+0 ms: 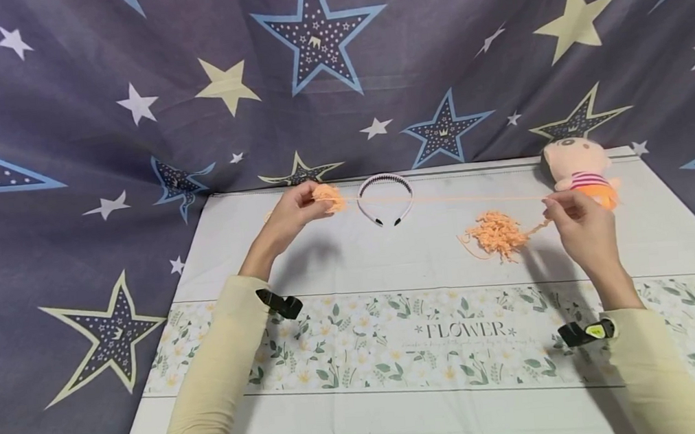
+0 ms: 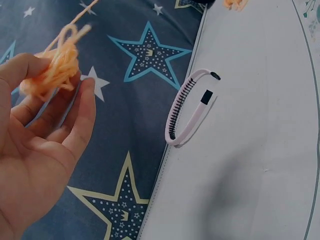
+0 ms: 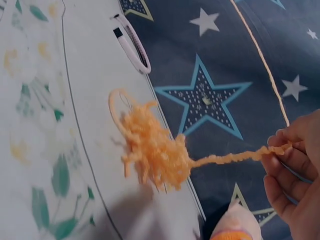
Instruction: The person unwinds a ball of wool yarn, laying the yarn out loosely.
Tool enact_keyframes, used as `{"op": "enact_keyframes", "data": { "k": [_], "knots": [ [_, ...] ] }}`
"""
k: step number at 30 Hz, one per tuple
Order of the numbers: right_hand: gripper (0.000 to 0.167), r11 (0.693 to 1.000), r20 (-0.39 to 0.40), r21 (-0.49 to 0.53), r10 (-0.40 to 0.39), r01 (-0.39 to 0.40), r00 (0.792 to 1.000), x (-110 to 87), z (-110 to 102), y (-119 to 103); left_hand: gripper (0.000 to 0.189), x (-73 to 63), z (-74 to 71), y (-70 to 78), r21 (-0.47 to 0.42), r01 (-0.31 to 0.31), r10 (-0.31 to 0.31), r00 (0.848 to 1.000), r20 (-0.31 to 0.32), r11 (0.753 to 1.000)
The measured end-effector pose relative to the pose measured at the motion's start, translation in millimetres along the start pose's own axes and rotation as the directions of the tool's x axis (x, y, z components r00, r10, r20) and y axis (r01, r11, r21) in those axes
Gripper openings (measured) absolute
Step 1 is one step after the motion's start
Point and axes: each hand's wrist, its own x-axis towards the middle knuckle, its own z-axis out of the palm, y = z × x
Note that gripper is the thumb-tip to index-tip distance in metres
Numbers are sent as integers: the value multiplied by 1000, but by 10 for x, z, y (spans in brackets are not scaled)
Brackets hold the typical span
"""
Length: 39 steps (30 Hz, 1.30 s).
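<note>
My left hand pinches a small looped bundle of orange yarn between thumb and fingers, above the far left of the table. From it a single yarn strand runs taut across to my right hand, whose thumb and fingertips pinch it at the right. In the right wrist view, a twisted, knobbly orange cord leads from those fingertips to a curly heap of orange yarn. That heap lies on the table, left of my right hand. Behind the strand lies a pale pink headband with dark teeth and tips.
A plush doll with a striped top and orange bottom is at the back right, just beyond my right hand. The white table cover carries a floral band. A dark star-patterned cloth hangs behind and at the sides.
</note>
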Motion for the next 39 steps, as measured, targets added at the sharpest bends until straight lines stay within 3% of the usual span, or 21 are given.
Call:
{"op": "enact_keyframes", "data": {
  "k": [12,22,31,39],
  "knots": [
    [28,989,-46,-34,139,-141,989,-16,-178,199,6,-21,-11,18,-9,17,-17,1000,23,1000],
    [28,983,-98,-79,156,-164,983,-10,-295,348,5,-33,-43,-1,16,-18,18,1000,5,1000],
    [25,978,-83,-112,169,-178,982,-76,-329,424,6,-6,2,20,-74,-40,31,992,-121,996],
    [35,933,-61,-214,282,-289,957,-89,-394,494,9,15,-6,12,-201,-117,64,965,-254,973]
  ]
}}
